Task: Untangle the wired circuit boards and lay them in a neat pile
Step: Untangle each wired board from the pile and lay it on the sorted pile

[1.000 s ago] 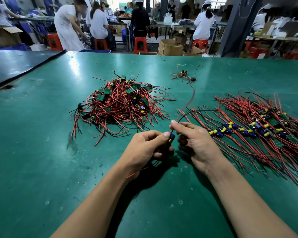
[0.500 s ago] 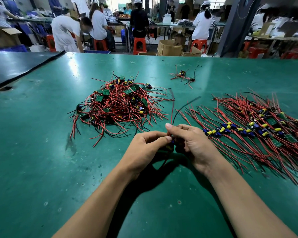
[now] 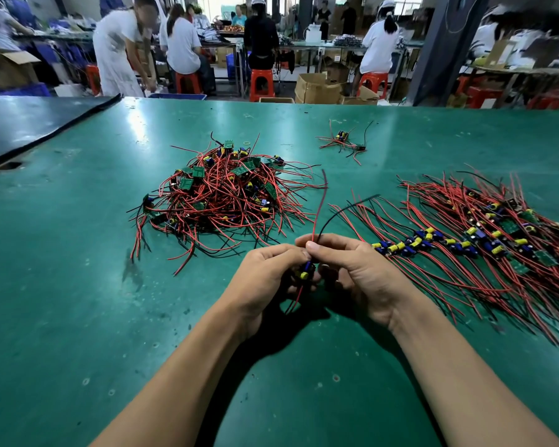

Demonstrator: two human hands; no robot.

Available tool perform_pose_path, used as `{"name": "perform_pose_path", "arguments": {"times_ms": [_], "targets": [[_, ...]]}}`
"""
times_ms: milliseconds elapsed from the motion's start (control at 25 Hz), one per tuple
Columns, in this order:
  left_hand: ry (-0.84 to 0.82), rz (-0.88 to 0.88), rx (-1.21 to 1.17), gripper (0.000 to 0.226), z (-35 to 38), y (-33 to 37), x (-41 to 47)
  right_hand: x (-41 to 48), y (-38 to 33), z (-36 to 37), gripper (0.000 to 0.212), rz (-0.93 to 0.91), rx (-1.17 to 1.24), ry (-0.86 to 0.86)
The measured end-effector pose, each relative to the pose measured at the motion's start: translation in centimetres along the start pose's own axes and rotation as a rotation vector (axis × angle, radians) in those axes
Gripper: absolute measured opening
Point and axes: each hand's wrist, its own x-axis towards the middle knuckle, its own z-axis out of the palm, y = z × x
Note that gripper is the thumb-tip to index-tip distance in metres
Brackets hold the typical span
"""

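On the green worktop, left of centre, lies the tangle, a heap of red and black leads with small green boards caught in it. Nearer the viewer, the left hand has its grip curled round one board (blue and yellow parts show between the fingers), and short red and black leads hang below it. The right hand meets the left, its thumb and forefinger pinching that board's leads where a red wire and a black wire rise and bend away. Farther back sits a small stray cluster, apart from both heaps. At the right lies the pile, its leads combed roughly parallel and its near end just beside the right hand.
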Motion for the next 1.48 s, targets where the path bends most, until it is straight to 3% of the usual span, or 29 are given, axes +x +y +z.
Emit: {"name": "perform_pose_path", "arguments": {"times_ms": [120,320,480,640,800,1080,1480], "targets": [[0.042,0.039,0.039,0.023,0.2,-0.2,0.2,0.3,0.2,0.2,0.007,-0.066,-0.055,0.096],[0.155,0.113,0.136,0.024,0.9,-0.8,0.2,0.9,0.9,0.7,0.021,-0.047,0.011,0.242],[0.144,0.102,0.162,0.023,1.0,-0.9,0.2,1.5,0.9,0.1,0.028,-0.089,0.025,0.384],[0.109,0.070,0.192,0.024,1.0,-0.7,0.1,1.6,0.2,-0.8,0.023,-0.193,0.147,0.469],[0.080,0.046,0.161,0.028,0.9,-0.4,-0.1,1.4,-0.5,-0.8,0.019,-0.136,0.255,0.400],[0.058,0.040,0.155,0.018,0.7,-0.1,-0.3,0.9,-1.3,-1.6,0.043,-0.053,0.353,0.340],[0.045,0.003,0.025,0.022,0.1,0.4,-0.4,0.5,-2.1,-1.8,0.044,-0.014,0.493,0.275]]}}
